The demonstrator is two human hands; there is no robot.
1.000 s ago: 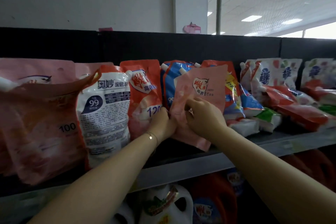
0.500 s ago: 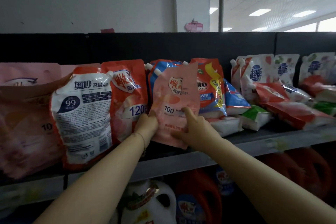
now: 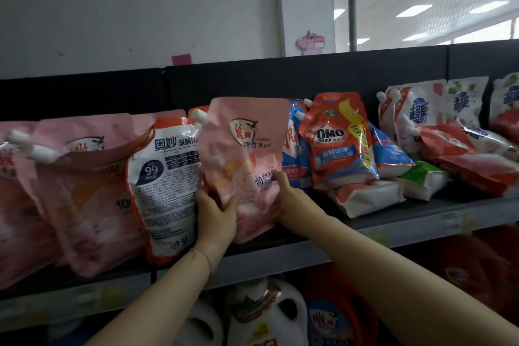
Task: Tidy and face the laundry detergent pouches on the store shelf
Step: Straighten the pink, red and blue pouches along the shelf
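Note:
A pink detergent pouch point(image 3: 244, 154) stands upright at the shelf's middle, front label facing me, white spout at its upper left. My left hand point(image 3: 214, 216) grips its lower left edge, thumb across the front. My right hand point(image 3: 289, 202) holds its lower right edge with the thumb raised on the label. To its left stands a white and orange pouch point(image 3: 165, 185) with its back text showing. Right of it are a blue pouch point(image 3: 296, 146) and an orange OMO pouch point(image 3: 339, 143).
Several pink pouches point(image 3: 84, 194) lean at the left. Fallen pouches point(image 3: 421, 177) lie piled at the right. The grey shelf edge point(image 3: 393, 233) runs below. White and orange detergent jugs point(image 3: 269, 314) stand on the lower shelf. A black back panel point(image 3: 309, 75) rises behind.
The pink pouch has moved left and been set upright with its front facing me. It now covers the orange pouch that showed beside the white one. Both hands slid to its lower edges.

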